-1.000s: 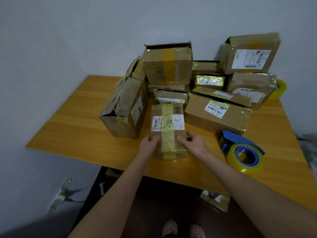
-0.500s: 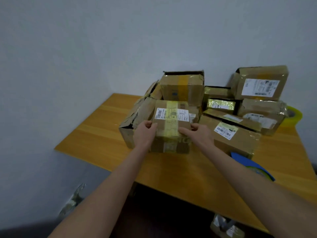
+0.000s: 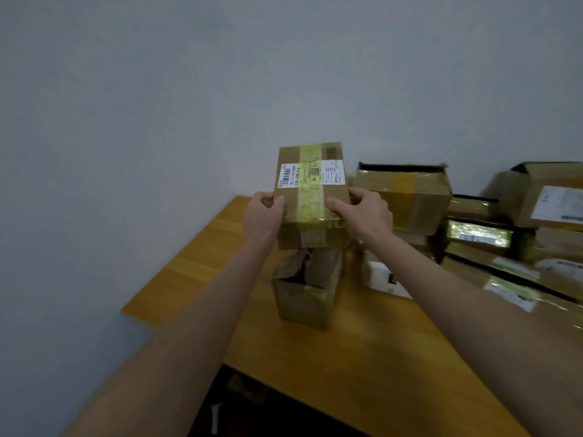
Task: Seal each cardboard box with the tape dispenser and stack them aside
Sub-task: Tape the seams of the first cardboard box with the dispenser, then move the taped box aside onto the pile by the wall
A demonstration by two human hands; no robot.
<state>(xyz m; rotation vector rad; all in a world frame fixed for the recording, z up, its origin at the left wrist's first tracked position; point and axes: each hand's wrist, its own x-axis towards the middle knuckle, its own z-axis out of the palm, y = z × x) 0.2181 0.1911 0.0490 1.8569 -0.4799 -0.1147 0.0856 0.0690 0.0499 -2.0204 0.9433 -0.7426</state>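
A taped cardboard box (image 3: 310, 184) is gripped from both sides and held up in front of the grey wall (image 3: 157, 121). The left hand (image 3: 263, 216) is curled round the box's left edge, with the thumb on the front. The right hand (image 3: 367, 212) is clamped on the right edge, and one finger is laid across the face towards the tape. A strip of yellowish tape (image 3: 310, 209) is seen running down the middle of the upper face and over the near end. A white barcode label (image 3: 290, 175) is stuck across the far half.

Directly beneath, a torn, crumpled box (image 3: 307, 294) is stood on the wooden bench (image 3: 362, 357), its top flaps ripped open. The held box seems to sit just over it, though whether the two are touching cannot be judged from this angle.

To the right, a larger box with a gaping dark top (image 3: 407, 197) is seen just beside the right hand. Below that box, a small white package (image 3: 383, 280) is partly hidden by the right forearm. Further right, a pile of taped, labelled boxes (image 3: 542, 200) is crowded along the bench's far side against the wall.
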